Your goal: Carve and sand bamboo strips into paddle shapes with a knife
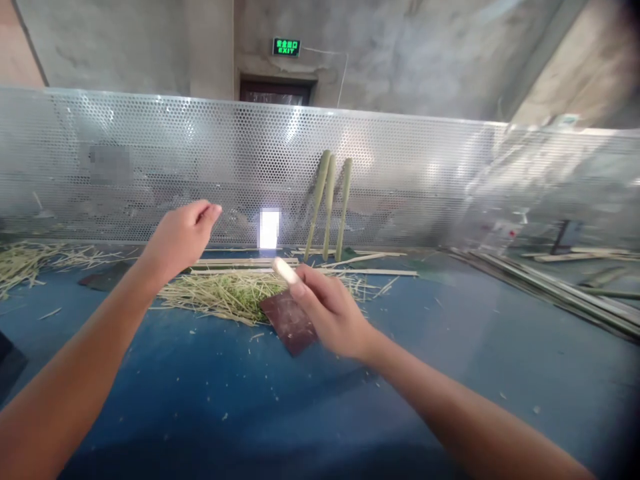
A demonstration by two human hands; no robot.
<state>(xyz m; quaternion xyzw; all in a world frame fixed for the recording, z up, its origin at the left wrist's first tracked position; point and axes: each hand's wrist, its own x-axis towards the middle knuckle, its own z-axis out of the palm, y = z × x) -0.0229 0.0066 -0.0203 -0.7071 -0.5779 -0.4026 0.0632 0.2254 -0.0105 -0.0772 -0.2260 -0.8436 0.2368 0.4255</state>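
Observation:
My right hand [333, 310] is wrapped round a pale, round-ended stick [285, 271], whose tip shows past my thumb; its other end is hidden in the palm. Under that hand is a square brown sheet [290, 327], probably sandpaper; I cannot tell whether the fingers touch it. My left hand [183, 237] is raised to the left, fingers curled shut with the thumb pressed against them. Whatever it may hold is hidden. Behind both hands, a heap of thin bamboo shavings [220, 297] lies on the blue table [210, 393].
Three greenish sticks [327, 207] lean upright against a perforated metal panel [200, 160] along the table's back. Flat bamboo strips [365, 271] lie at its foot. More shavings [20, 267] are at far left, and long dark strips [545, 290] at right.

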